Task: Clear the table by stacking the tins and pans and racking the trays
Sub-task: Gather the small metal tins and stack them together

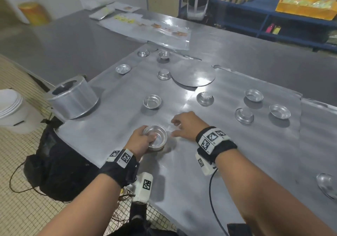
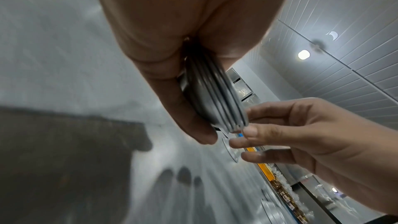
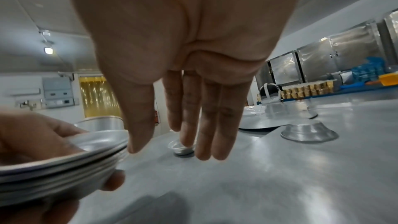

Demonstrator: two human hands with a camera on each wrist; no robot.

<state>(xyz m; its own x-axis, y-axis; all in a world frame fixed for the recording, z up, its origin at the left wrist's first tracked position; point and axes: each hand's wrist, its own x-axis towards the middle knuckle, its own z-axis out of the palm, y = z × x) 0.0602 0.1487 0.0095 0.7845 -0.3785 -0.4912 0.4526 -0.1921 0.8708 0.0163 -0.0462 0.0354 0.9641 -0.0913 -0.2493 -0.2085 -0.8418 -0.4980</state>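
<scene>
My left hand (image 1: 144, 140) grips a stack of small round metal tins (image 1: 156, 135) just above the steel table (image 1: 218, 163); the left wrist view shows the nested tin rims (image 2: 215, 94) edge-on between thumb and fingers. My right hand (image 1: 184, 126) hovers just right of the stack, fingers relaxed and empty (image 3: 193, 117). Several loose tins lie further out: one upright (image 1: 152, 101), one upside down (image 1: 205, 98), others at the right (image 1: 279, 111). A flat round pan (image 1: 193, 72) lies behind them. A deep round pan (image 1: 73, 97) stands at the table's left edge.
Foil sheets and packets (image 1: 145, 30) lie on the far table. White buckets (image 1: 11, 106) and a black bag (image 1: 54, 163) sit on the tiled floor at the left. Blue shelving (image 1: 273, 20) runs along the back right. One tin (image 1: 328, 184) lies at the right frame edge.
</scene>
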